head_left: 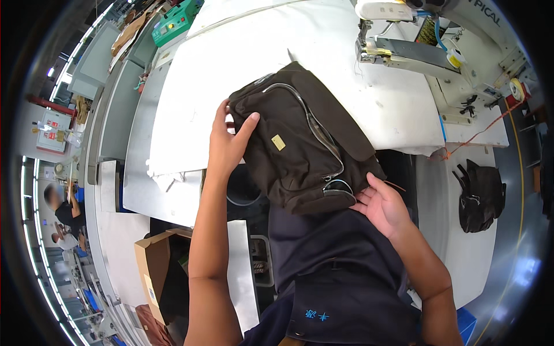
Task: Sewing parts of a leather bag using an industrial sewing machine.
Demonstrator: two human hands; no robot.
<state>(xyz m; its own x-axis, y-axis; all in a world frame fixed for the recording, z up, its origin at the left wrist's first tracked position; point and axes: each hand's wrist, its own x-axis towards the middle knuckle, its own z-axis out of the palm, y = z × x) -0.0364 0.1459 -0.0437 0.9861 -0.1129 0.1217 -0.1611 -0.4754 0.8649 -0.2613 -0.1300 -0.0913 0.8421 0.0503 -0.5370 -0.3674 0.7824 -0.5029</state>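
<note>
A dark brown fabric bag [271, 164] lies tilted over the near edge of the white-covered table, its lower end just above my lap. Silver zippers curve down its front, and a small gold-coloured plate [278, 142] sits near the middle. My left hand [232, 141] grips the bag's upper left side, thumb on the front and fingers partly hidden round the edge. At the lower right corner, beside the zipper end, my right hand [382, 206] holds the fabric between thumb and fingers.
A sewing machine [415, 55] stands at the far right, with an orange cord [482, 134] running near it. Another dark bag [483, 196] lies on the right-hand surface. A green box-shaped device [175, 22] is at the far left, and an open cardboard box [151, 277] at near left.
</note>
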